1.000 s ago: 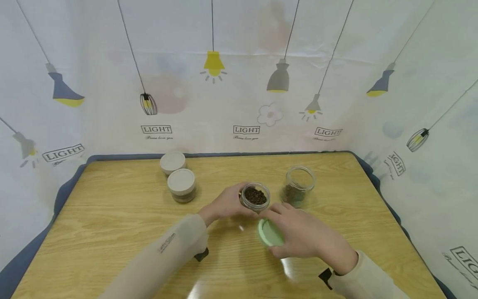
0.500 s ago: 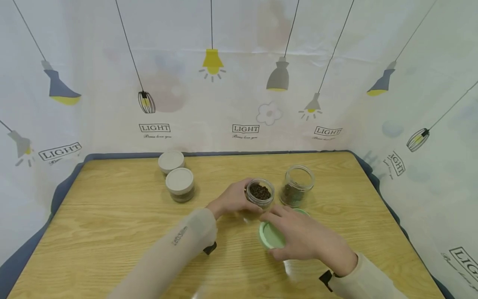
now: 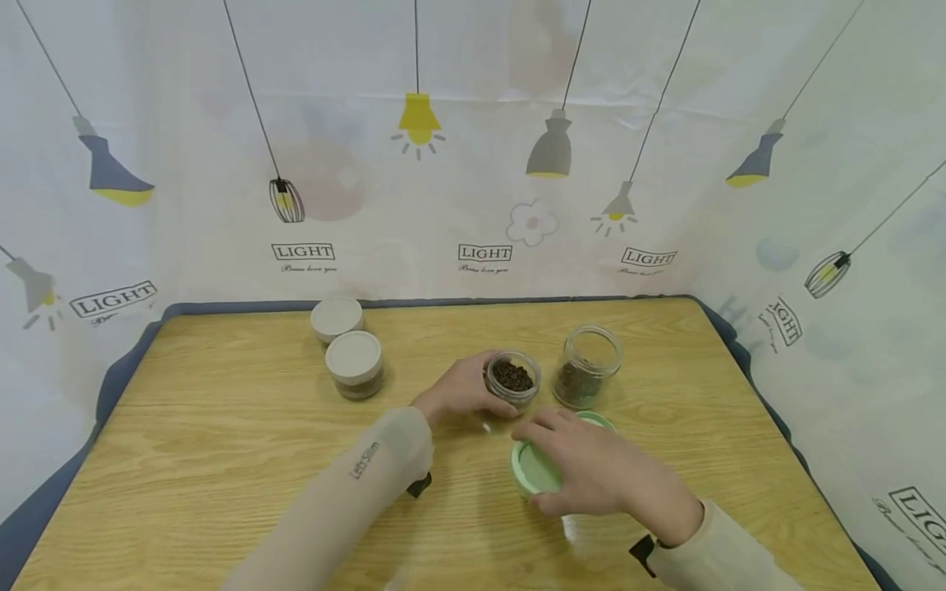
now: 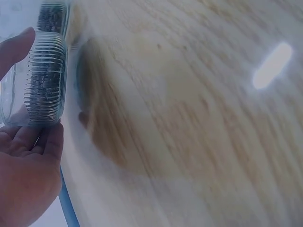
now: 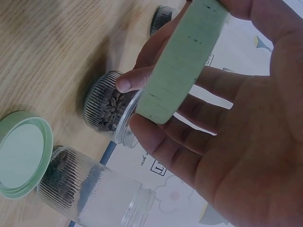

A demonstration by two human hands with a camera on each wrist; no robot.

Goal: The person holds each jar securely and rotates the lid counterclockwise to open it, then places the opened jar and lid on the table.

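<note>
My left hand grips a small ribbed glass jar, its mouth open and dark coffee beans inside. Whether its base touches the table cannot be told. Nearer to me, my right hand holds a pale green round lid by its edge, apart from the jar. A second green lid lies on the table, partly covered by the right hand in the head view. Just behind it stands a taller open glass jar, partly filled with dark contents.
Two jars with whitish lids, a nearer one and a farther one, stand at the back left of the wooden table. A printed cloth with lamp drawings hangs behind and along both sides.
My left hand has shifted the coffee bean jar slightly right and away from me, closer to the taller jar. The right hand keeps its hold on the green lid, almost still.
</note>
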